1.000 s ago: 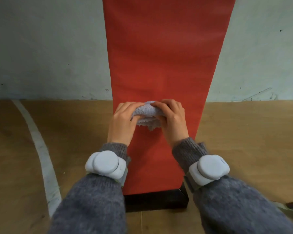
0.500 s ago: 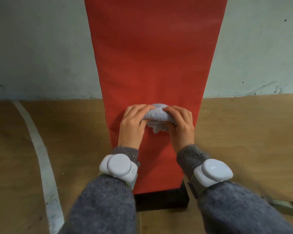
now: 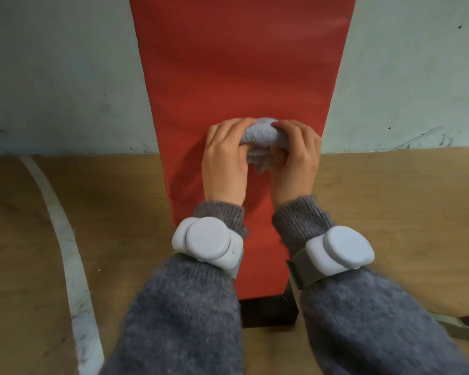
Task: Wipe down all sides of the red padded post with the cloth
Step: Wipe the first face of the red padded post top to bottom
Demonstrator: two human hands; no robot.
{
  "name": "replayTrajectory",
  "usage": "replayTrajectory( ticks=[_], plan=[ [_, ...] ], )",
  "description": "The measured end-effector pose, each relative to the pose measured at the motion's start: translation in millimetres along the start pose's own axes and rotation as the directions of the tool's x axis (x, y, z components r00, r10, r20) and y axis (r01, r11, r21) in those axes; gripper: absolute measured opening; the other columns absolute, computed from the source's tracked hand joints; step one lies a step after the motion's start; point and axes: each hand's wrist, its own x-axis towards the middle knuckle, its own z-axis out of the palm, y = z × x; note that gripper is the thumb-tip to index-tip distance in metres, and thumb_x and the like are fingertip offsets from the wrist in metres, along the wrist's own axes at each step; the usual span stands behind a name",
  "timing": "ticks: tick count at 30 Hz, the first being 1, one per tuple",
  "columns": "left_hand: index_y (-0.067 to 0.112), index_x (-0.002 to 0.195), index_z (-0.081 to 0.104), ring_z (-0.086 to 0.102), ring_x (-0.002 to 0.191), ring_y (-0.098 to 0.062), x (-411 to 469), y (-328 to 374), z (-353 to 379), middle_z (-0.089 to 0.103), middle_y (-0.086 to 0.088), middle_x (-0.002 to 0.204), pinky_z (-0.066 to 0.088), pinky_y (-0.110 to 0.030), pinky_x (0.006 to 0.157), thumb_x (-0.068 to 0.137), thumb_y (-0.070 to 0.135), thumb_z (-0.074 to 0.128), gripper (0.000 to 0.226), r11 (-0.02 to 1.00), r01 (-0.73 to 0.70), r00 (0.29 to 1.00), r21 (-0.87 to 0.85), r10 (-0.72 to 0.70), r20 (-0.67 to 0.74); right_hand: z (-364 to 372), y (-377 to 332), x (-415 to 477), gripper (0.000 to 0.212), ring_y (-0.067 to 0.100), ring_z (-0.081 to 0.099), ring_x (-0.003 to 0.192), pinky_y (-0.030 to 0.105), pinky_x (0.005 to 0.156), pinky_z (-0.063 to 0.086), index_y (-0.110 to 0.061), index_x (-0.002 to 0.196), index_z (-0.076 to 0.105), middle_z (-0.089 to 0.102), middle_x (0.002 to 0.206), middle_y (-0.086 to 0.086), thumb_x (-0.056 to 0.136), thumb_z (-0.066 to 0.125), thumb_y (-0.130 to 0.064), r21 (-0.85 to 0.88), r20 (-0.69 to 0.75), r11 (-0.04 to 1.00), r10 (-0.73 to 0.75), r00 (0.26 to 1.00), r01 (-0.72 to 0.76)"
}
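Higher on the front of the red padded post (image 3: 241,63), left hand (image 3: 224,166) and right hand (image 3: 299,163) have pushed the cloth (image 3: 263,133), fingers (image 3: 228,125) curled round it against the padding, so this is likely front-face wiping, with the other sides needing reaching next.

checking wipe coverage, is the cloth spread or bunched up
Bunched up: the cloth is a wad gripped between the left hand and right hand against the post.

cloth (image 3: 263,138): higher on post (image 3: 241,63) front, nearer right edge | left hand (image 3: 224,161), right hand (image 3: 295,158): moved with it
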Motion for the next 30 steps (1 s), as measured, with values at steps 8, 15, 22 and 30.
replayTrajectory(
  ticks=[8,15,22,30],
  plan=[
    [-0.001,0.101,0.069,0.046,0.09,-0.017,-31.8,-21.3,9.3,0.066,-0.012,0.094,0.032,-0.012,0.086,0.069,-0.001,0.048,0.039,0.996,-0.093,0.995,0.011,0.093,0.048,-6.5,27.1,-34.4,0.037,0.022,0.045,0.103,0.023,0.094,0.035,0.001,0.104,0.068,0.063,0.104,0.016,0.07,0.063,0.015,0.0,0.071,0.999,-0.035,0.997,0.035],
    [0.003,0.096,0.071,0.048,0.087,-0.014,-95.8,-49.3,16.3,0.067,-0.006,0.089,0.044,-0.027,0.076,0.07,0.006,0.042,0.039,0.983,-0.157,0.951,0.096,0.124,0.283,-22.9,63.3,-101.1,0.032,0.022,0.046,0.095,0.032,0.085,0.038,0.001,0.097,0.069,0.061,0.1,0.01,0.074,0.047,-0.006,-0.185,0.257,0.973,-0.086,0.963,0.137],
    [-0.003,0.098,0.069,0.046,0.09,-0.018,-52.2,-19.6,20.4,0.067,-0.014,0.093,0.04,-0.028,0.081,0.068,0.003,0.041,0.041,0.989,-0.128,0.983,0.069,0.117,0.14,-18.2,42.0,-52.5,0.031,0.022,0.046,0.098,0.031,0.087,0.034,0.0,0.099,0.069,0.065,0.098,0.019,0.078,0.047,-0.007,-0.132,0.095,0.991,-0.014,0.995,0.027],
    [0.001,0.104,0.068,0.046,0.098,-0.017,-16.0,3.9,30.9,0.067,-0.01,0.101,0.038,-0.025,0.089,0.07,0.003,0.043,0.042,0.994,-0.108,0.994,0.014,0.108,0.014,-21.0,33.7,-7.6,0.034,0.02,0.047,0.101,0.023,0.092,0.036,0.001,0.105,0.066,0.062,0.106,0.015,0.074,0.059,0.012,-0.004,0.011,1.0,-0.021,1.0,0.021]
  ],
)
